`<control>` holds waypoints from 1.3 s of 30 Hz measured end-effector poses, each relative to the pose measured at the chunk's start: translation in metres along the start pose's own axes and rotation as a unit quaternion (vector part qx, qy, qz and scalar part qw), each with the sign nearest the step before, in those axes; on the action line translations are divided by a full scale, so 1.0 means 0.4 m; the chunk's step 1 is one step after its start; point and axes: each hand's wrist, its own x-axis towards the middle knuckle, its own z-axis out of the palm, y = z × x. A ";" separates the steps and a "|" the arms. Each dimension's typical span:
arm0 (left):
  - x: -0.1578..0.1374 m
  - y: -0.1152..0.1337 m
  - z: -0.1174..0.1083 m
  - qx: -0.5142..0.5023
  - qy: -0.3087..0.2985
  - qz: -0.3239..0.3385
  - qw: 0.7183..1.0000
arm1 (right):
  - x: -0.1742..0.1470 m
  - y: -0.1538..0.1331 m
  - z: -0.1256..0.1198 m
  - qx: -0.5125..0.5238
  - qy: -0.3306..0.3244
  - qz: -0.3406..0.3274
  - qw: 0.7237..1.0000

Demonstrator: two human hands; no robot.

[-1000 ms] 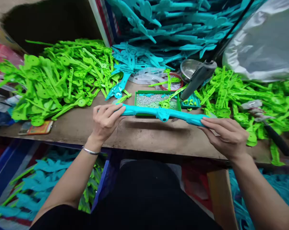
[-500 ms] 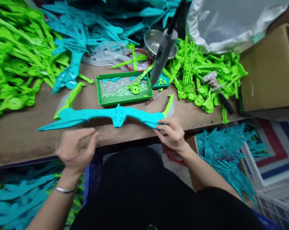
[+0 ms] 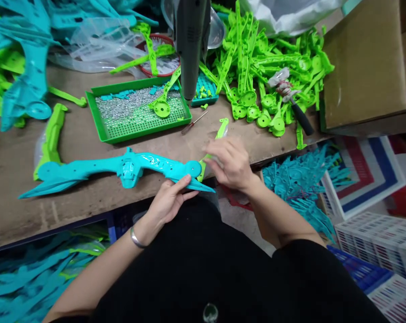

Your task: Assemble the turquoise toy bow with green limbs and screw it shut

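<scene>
A turquoise plastic bow-shaped part [image 3: 95, 166] lies along the front of the bench, its raised middle block facing up. My left hand [image 3: 169, 199] grips it near its right end, thumb on top and fingers underneath. Joined at that end is a lime-green plastic arm [image 3: 222, 129] with a clear piece along it. My right hand [image 3: 233, 163] is over this arm with curled fingers, blurred by motion; whether they grip it is unclear. At the left end stands another lime-green arm [image 3: 53, 134], also backed by clear plastic.
Behind the part sits a green tray [image 3: 139, 130] of small metal pieces. A grey electric screwdriver [image 3: 190, 54] hangs over its right side, near a small screwdriver [image 3: 192, 124]. Lime-green arms [image 3: 250, 67] are heaped toward a cardboard box [image 3: 364, 72]. A black-handled tool [image 3: 300, 116] lies on them.
My left hand has moved right and taken hold of the turquoise part's right end. My right hand has let go there and shifted up to the lime-green arm. The view has shifted.
</scene>
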 end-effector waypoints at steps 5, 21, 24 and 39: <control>-0.007 -0.007 0.019 -0.014 0.019 0.032 0.999 | 0.079 0.077 0.026 -0.071 -0.203 0.018 0.976; -0.008 0.016 0.010 -0.013 -0.049 -0.038 0.998 | 0.060 0.181 0.086 -0.093 -0.203 0.097 0.970; -0.069 0.047 -0.073 0.004 -0.049 -0.069 0.996 | 0.067 0.215 0.095 -0.070 -0.165 0.068 0.981; -0.192 0.084 -0.327 -0.190 0.276 0.265 0.904 | 0.372 -0.279 0.418 0.146 -0.357 -0.206 0.899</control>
